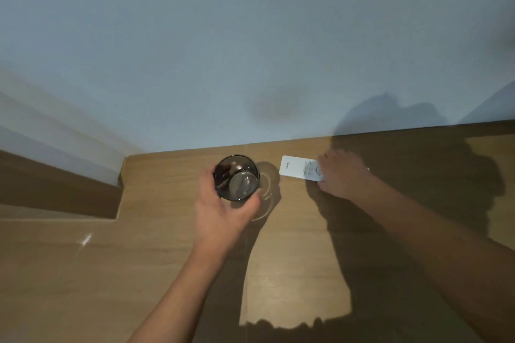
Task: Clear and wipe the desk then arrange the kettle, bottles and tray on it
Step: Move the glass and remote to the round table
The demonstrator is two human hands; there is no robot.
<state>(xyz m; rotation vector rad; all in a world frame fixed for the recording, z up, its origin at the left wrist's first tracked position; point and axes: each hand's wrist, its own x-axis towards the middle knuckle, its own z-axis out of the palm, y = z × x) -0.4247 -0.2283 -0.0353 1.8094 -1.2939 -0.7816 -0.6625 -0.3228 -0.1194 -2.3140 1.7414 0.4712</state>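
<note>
Left hand grips a dark glass tumbler, fingers and thumb curled round its wall, near the back of the wooden bench. Right hand lies over one end of a white remote flat on the bench; the fingers probably pinch it, view unclear. Wall behind.

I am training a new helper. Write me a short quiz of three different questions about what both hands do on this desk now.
1. True or false: the left hand grips the glass.
2. Which thing does the right hand touch? A) kettle B) white remote control C) tray
3. Fill in: both things are near the back of the wooden ____.

Key: 1 true; 2 B; 3 desk.
</note>
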